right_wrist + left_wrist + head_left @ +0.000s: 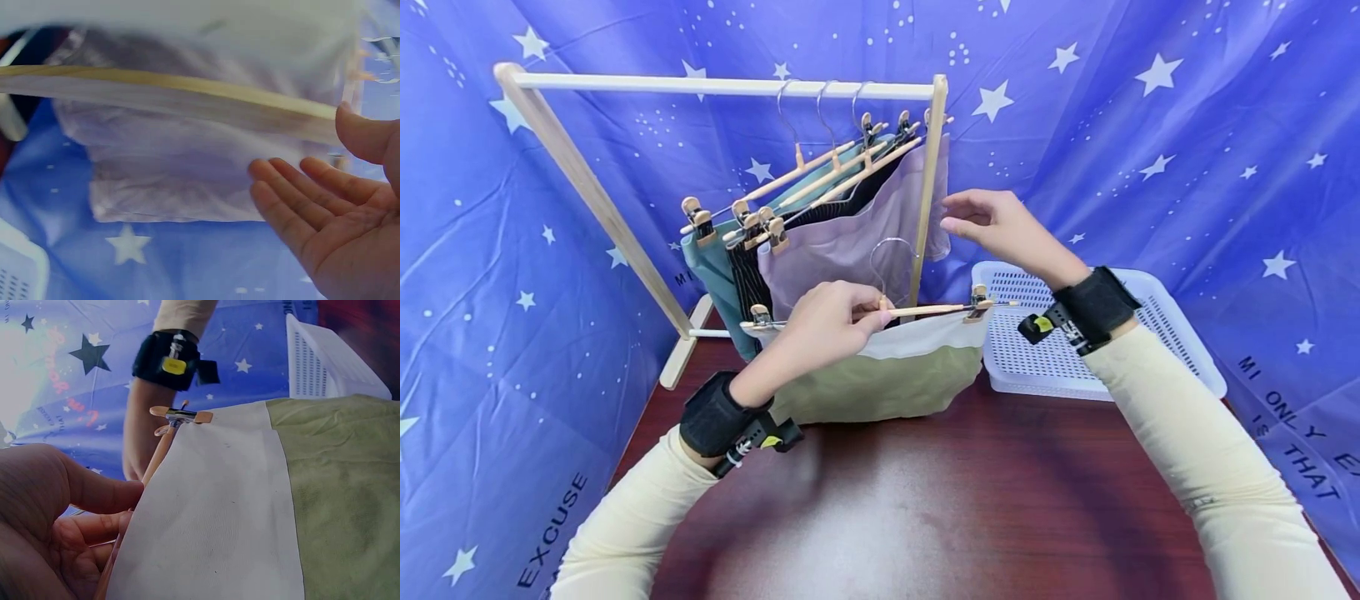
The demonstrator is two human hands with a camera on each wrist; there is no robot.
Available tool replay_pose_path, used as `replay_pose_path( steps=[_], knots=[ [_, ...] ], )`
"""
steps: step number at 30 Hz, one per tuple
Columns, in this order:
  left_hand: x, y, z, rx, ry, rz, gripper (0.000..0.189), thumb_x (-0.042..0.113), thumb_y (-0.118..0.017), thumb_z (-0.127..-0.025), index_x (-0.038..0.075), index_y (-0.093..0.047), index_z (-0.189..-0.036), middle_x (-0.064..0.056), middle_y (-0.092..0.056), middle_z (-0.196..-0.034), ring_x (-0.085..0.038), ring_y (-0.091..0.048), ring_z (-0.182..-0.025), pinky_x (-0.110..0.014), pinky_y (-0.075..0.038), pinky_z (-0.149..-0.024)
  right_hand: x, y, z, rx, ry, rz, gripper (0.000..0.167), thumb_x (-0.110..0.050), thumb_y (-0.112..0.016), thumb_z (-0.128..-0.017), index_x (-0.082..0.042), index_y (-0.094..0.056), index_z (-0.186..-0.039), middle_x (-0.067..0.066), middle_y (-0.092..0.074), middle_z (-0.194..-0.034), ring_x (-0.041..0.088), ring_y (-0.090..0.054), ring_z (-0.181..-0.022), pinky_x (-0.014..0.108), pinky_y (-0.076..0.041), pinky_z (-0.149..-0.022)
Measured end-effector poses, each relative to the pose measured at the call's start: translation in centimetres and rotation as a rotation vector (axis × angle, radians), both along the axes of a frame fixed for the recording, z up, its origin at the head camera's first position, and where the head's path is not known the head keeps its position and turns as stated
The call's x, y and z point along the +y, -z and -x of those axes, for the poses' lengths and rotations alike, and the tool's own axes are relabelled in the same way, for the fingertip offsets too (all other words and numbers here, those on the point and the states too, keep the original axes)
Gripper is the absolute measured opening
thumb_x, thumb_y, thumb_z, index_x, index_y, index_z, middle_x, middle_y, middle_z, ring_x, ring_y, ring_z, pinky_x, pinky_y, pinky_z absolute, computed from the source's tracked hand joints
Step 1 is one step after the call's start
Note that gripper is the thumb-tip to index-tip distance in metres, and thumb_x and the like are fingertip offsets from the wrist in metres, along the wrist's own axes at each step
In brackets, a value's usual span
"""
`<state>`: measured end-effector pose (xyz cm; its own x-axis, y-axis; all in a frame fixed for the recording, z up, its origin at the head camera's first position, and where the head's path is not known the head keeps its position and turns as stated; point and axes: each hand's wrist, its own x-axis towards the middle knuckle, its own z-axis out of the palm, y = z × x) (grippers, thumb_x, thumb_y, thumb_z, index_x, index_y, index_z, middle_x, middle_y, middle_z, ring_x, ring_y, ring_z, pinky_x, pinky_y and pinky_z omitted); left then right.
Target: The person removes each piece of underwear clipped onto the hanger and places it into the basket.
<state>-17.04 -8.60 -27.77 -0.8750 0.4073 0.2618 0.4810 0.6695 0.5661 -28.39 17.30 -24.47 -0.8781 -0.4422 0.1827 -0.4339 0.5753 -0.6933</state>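
My left hand [835, 321] pinches the wooden bar of a clip hanger [925, 310] near its middle, just by the metal hook. From the hanger's two clips hangs an olive-green garment [880, 387] with a white waistband [212, 506]. My right hand [996, 221] is raised by the rack's right post, fingers apart and holding nothing; in the right wrist view its fingertips overlap a mauve garment [169, 150]. That mauve garment, a black striped one [748, 271] and a teal one [707, 262] hang from clip hangers on the rack.
The wooden rack [715, 86] stands at the back left of the dark red table [925, 508]. A white perforated basket [1052, 354] sits to the right, below my right forearm. Blue star-patterned cloth [1112, 150] surrounds the table.
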Motion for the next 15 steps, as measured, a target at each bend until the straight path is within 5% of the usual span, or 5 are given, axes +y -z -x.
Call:
replay_pose_path(
  steps=[10,15],
  knots=[
    [1.3,-0.2,0.8,-0.015,0.035,-0.008,0.014,0.023,-0.067,-0.098,0.019,-0.076,-0.088,0.010,-0.049,-0.062,-0.006,-0.040,-0.056,-0.028,-0.031,-0.056,1.8,-2.1,-5.9,0.022,-0.061,-0.058,0.037,-0.023,-0.061,-0.104,-0.007,-0.063,-0.137,0.016,-0.069,-0.129,-0.006,-0.064,-0.105,0.010,-0.049,-0.088],
    [1.7,-0.3,1.4,-0.064,0.078,-0.020,0.015,0.022,-0.066,-0.099,0.017,-0.077,-0.090,0.008,-0.060,-0.069,-0.006,-0.044,-0.059,-0.026,-0.035,-0.059,2.9,-1.6,-8.1,-0.002,-0.059,-0.105,0.035,-0.026,-0.059,-0.105,-0.014,-0.064,-0.138,0.008,-0.069,-0.132,0.006,-0.064,-0.116,0.011,-0.048,-0.089]
  ],
)
